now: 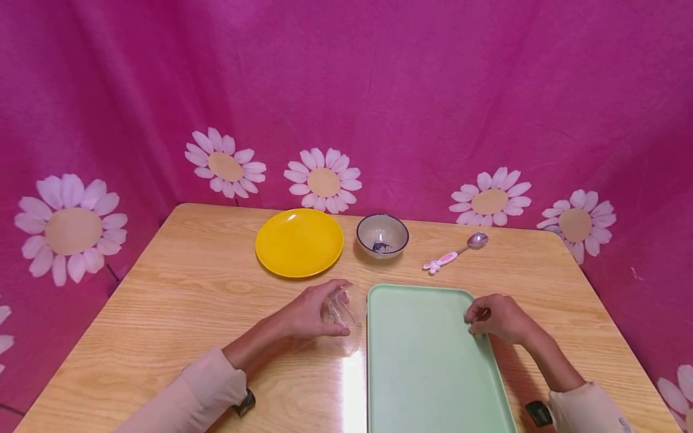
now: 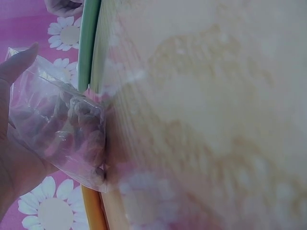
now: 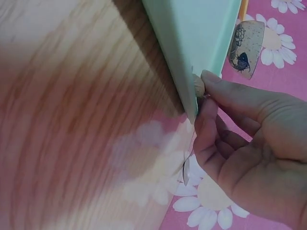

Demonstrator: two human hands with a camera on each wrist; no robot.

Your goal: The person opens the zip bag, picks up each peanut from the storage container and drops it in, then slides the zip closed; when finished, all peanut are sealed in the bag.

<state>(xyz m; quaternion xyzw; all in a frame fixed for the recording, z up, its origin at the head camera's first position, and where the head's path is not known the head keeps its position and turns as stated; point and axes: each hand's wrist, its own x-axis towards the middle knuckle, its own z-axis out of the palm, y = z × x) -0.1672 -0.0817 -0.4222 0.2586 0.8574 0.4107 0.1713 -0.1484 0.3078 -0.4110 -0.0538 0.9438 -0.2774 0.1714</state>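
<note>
My left hand (image 1: 316,313) holds a clear cup (image 1: 346,308) just left of the pale green tray (image 1: 428,355). Through the cup's see-through wall (image 2: 62,124) some fingers show in the left wrist view. At the tray's right rim, my right hand (image 1: 500,319) has its thumb and forefinger brought together. Between them in the right wrist view is a small tan rounded thing (image 3: 198,86), right against the rim; the fingers hide most of it. Whether the fingertips also touch the tray cannot be told.
Toward the back of the wooden table (image 1: 216,288) lie a yellow plate (image 1: 299,243), a small bowl (image 1: 382,236) with a blue rim, and a spoon (image 1: 455,254) with a pink rabbit handle. Behind hangs a magenta cloth (image 1: 346,90) with white flowers.
</note>
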